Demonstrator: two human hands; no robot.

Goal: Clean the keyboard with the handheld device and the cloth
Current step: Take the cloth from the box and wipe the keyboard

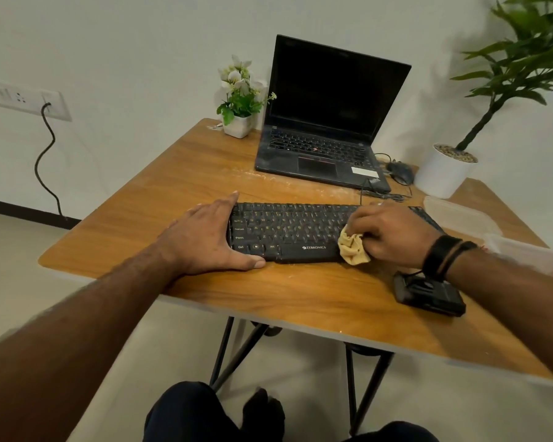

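A square wood-grain worktop [205, 173] on black folding legs carries everything in view. At its far side stands an open black laptop [326, 122] with a dark screen; to the laptop's left is a small white pot of artificial white flowers [240, 100], and at the far right corner a white pot holding a tall green plant [444, 173]. A pale dusting of powder or crumbs lies on the worktop between the laptop and the near objects.

The task's thing, a black rectangular keyboard with yellowish key legends [288, 231], lies flat across the near middle of the worktop, its long edge parallel to the near edge. Its keys look faintly dusty, and specks sit along its near edge.

The left hand [211, 237] presses flat against the keyboard's left end, fingers straight, thumb along the near edge, gripping nothing. The right hand [387, 234] rests on the keyboard's right half, its fingers curled round a crumpled yellow cloth [353, 247] bunched against the keys.

A small black box-shaped handheld device [428, 295] lies unused near the right wrist, close to the near right of the keyboard.

The step in hand appears to be the cloth wipe. The next move probably calls for drawing the cloth leftward along the key rows while the left hand braces the keyboard against sliding.
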